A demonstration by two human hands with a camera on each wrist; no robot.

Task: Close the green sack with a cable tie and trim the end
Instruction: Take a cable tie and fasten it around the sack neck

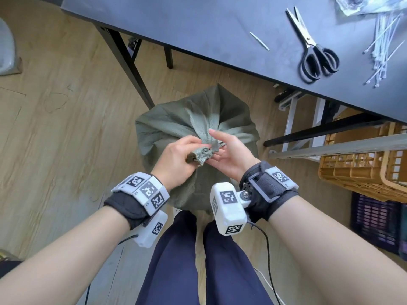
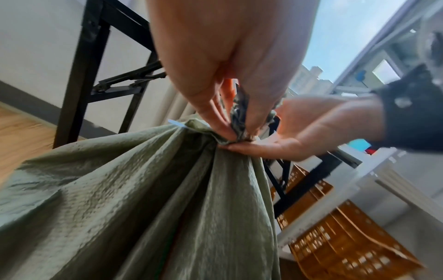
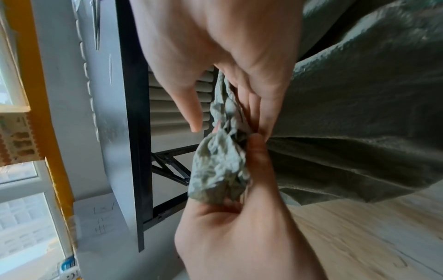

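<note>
The green sack stands on the floor in front of my legs, its top gathered into a twisted neck. My left hand grips that bunched neck from the left, thumb and fingers curled round it. My right hand lies against the neck from the right with straight fingers, thumb held apart in the right wrist view. A short white cable tie end juts out at the far side of the gathered neck. Whether the tie runs fully round is hidden by my hands.
On the dark table at the upper right lie black-handled scissors, a bundle of white cable ties and one thin white strip. A black table leg stands behind the sack. An orange crate and a purple crate sit to the right.
</note>
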